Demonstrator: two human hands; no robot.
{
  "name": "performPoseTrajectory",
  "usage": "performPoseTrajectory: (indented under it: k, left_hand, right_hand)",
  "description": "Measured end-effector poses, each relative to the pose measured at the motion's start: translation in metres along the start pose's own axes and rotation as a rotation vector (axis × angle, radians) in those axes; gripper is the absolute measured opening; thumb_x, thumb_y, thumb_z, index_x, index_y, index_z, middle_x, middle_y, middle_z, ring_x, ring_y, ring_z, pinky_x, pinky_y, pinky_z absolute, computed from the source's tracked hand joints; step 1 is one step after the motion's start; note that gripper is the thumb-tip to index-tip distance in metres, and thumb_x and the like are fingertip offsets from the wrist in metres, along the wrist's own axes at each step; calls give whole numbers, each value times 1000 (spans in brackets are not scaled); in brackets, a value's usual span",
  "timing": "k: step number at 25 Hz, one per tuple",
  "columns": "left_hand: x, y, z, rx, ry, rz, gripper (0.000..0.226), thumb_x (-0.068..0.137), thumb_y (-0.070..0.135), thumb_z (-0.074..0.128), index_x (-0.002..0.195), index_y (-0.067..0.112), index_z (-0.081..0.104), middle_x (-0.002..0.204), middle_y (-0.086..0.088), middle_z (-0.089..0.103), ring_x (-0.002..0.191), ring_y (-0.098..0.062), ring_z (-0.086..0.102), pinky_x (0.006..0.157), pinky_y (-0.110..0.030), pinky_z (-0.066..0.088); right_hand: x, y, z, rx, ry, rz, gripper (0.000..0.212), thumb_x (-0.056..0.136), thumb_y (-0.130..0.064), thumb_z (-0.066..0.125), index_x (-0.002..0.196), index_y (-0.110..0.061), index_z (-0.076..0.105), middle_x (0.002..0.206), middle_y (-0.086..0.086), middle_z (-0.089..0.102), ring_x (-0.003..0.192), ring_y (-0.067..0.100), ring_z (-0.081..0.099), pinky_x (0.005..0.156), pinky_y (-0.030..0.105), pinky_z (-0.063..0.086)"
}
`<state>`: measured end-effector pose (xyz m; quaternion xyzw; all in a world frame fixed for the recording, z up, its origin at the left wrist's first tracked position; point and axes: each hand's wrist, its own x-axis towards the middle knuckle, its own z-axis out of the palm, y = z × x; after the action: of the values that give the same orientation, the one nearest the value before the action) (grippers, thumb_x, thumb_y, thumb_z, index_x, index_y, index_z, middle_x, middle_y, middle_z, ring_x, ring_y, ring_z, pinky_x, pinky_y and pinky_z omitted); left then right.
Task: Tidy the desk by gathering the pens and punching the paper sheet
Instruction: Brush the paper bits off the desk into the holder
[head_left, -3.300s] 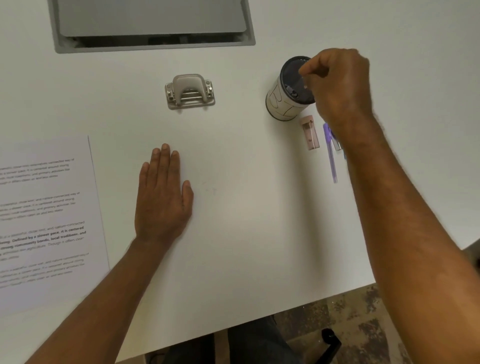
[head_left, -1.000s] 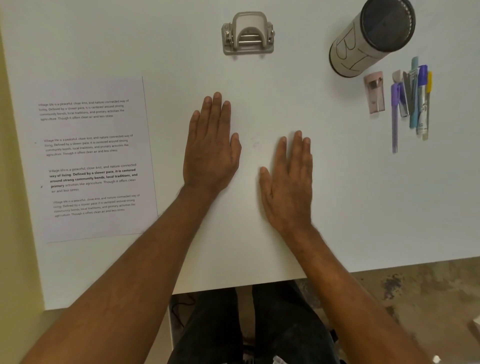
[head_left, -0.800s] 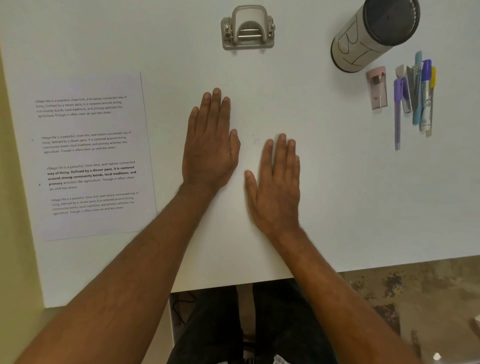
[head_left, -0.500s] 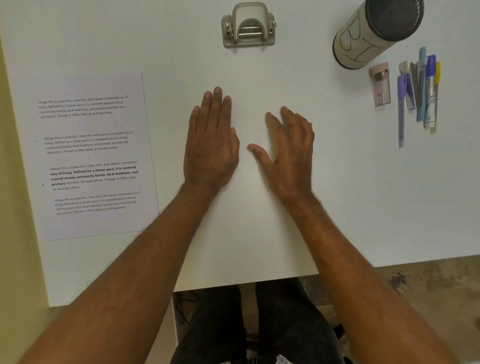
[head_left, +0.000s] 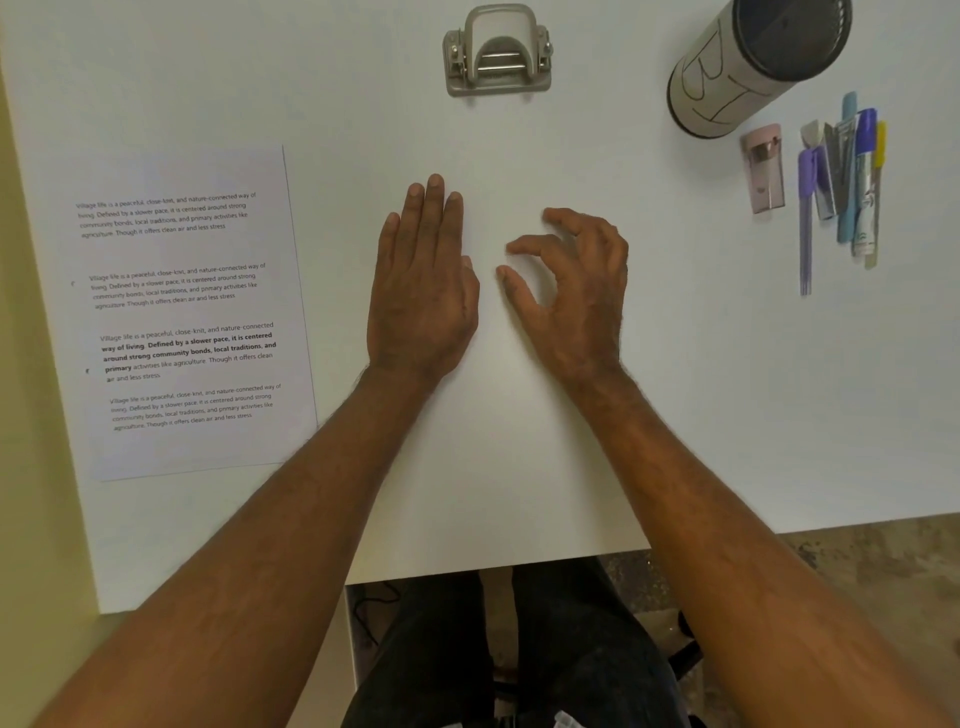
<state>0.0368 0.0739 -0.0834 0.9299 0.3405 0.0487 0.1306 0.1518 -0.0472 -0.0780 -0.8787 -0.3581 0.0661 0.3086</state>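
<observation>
Head view, left hand (head_left: 421, 291) flat, grip wide, right hand (head_left: 574, 291) curled, empty, pens (head_left: 852, 182) overlapping, count unclear

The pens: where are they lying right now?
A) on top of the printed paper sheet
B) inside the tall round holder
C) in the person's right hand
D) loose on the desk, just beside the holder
D: the pens lie in a loose bunch on the white desk next to the holder, and the right hand is empty.
</observation>
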Motion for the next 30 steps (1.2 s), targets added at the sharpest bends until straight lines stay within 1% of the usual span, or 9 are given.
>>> performPoseTrajectory:
  k: [5,8,10,13,17,20,24,27,30]
  left_hand:
    - [0,0,-1,0,-2,-3,58,108,24,30,164,7,22,172,-12,19,161,-27,15,132,-44,14]
    - [0,1,0,2,-2,-1,58,108,24,30,163,7,22,172,-12,19,161,-28,16,132,-45,16]
    - [0,0,0,5,0,2,58,108,24,30,163,7,22,172,-13,19,161,-28,16,131,-46,18]
    - [0,0,0,2,-2,0,59,108,24,30,164,7,21,172,-13,19,161,-29,15,131,-47,18]
    - [0,0,0,3,-1,6,59,108,24,30,163,7,22,172,-13,19,161,-28,15,131,-47,17]
    - [0,-1,0,-6,-1,7,59,107,23,31,163,6,23,172,-13,20,161,-29,16,131,-47,17]
    - [0,-1,0,-7,-4,4,58,108,23,31,163,6,23,172,-13,19,161,-28,15,132,-46,16]
    - [0,0,-1,-1,-11,3,59,108,24,29,163,7,22,173,-13,18,161,-28,14,132,-45,14]
    - [0,0,-1,1,-17,2,59,108,24,29,164,8,20,173,-12,17,161,-27,13,132,-45,14]
  right_hand:
    - [4,-3,-3,40,22,13,14,97,-31,67,107,-23,73,133,-2,63,130,20,47,109,44,43]
    - [-9,9,-22,67,-84,-7,35,97,-34,69,128,-18,65,140,-1,58,135,20,44,116,34,39]
    - [-16,19,-32,0,-153,-21,48,95,-42,72,135,-19,61,146,0,54,139,21,40,118,33,36]
    - [-13,21,-27,-39,-145,16,47,92,-50,72,131,-25,64,144,-3,53,138,21,39,117,40,37]
    - [2,7,-17,-65,-71,49,35,93,-52,70,121,-31,68,135,-7,56,132,18,41,113,35,36]
    - [5,7,-16,-40,-102,-87,30,100,-35,68,125,-19,68,133,1,61,129,24,48,112,32,41]
    - [-4,5,-22,-129,-272,-331,38,107,-9,52,144,-6,58,146,12,58,139,28,50,114,31,42]
    - [7,0,-32,-208,-415,-340,40,103,-8,44,139,-6,61,138,10,61,126,26,55,100,39,53]
    - [17,-6,-33,-327,-410,-433,19,95,5,61,110,-2,71,104,13,67,93,28,62,67,42,60]
